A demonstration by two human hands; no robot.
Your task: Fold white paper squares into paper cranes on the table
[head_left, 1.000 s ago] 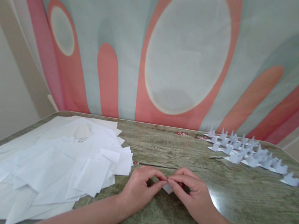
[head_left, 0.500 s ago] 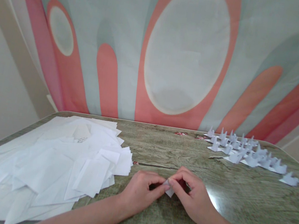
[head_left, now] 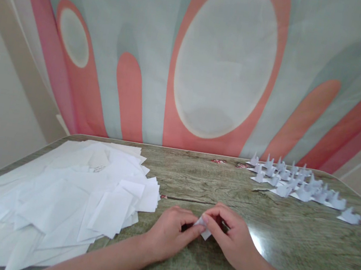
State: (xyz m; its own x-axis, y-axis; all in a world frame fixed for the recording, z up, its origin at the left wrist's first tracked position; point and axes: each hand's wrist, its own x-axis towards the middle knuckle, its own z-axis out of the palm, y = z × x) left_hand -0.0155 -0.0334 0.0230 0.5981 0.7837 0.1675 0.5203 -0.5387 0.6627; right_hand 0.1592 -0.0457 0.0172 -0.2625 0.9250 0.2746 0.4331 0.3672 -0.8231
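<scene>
Between both hands, low over the middle of the table, is a small folded piece of white paper (head_left: 206, 234). My left hand (head_left: 175, 231) pinches its left side between thumb and fingers. My right hand (head_left: 229, 235) grips the upper right part with thumb and forefinger. The fingertips cover much of the paper, so its full folded shape is hidden. One pointed corner sticks out below the fingers, towards me.
A wide, loose heap of white paper sheets (head_left: 64, 198) covers the table's left side. Several folded white paper birds (head_left: 305, 191) stand in rows at the back right. The wood-patterned table (head_left: 302, 250) meets a coral-and-grey printed backdrop (head_left: 226, 60).
The fingers have shifted slightly on the folded paper, and a bit more of it shows between them. Sheets and birds stay where they were.
</scene>
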